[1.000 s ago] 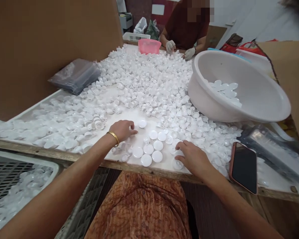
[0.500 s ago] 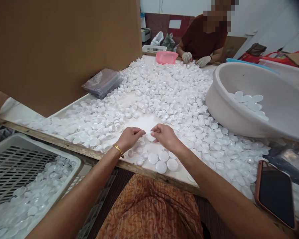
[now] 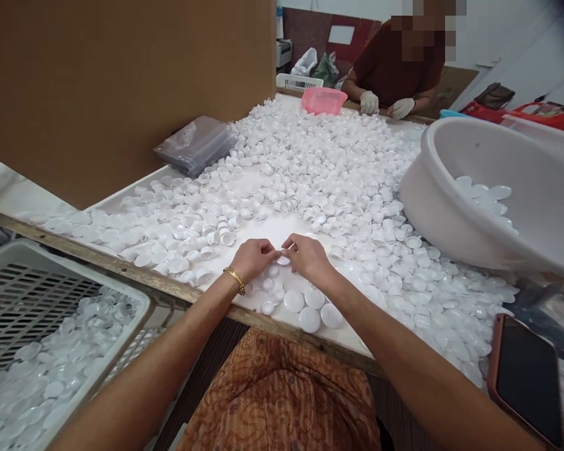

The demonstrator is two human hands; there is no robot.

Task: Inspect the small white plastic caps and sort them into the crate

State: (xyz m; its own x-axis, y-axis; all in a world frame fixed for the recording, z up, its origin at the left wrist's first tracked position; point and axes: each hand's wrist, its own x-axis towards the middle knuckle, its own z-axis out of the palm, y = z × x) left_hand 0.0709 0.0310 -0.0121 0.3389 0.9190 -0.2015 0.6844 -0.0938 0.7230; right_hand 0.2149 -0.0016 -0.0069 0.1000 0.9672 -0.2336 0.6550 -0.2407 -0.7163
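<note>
Both hands meet over the near part of the table. A small round white plastic disc (image 3: 282, 258) sits between their fingertips, partly covered by them. My left hand (image 3: 257, 258), with a gold bangle at the wrist, pinches at its left side with fingers closed. My right hand (image 3: 308, 255) grips it from the right, thumb and fingers pressed together. Below them, several larger white discs (image 3: 294, 301) and smaller round white pieces (image 3: 267, 307) lie close to the table edge. Past the hands spreads a wide heap of white plastic pieces (image 3: 329, 163), some cup-shaped.
A big pale basin (image 3: 432, 207) with white pieces stands at right, a phone (image 3: 526, 376) below it. At lower left is a slatted basket (image 3: 143, 307) of white pieces. A cardboard panel (image 3: 131, 81), plastic bags (image 3: 197, 144) and pink tub (image 3: 324, 100) lie beyond. A gloved co-worker sits opposite.
My left hand has come closer to my right, and its fingertips now meet the disc. The whole view has shifted slightly. The co-worker's gloved hands have moved a little.
</note>
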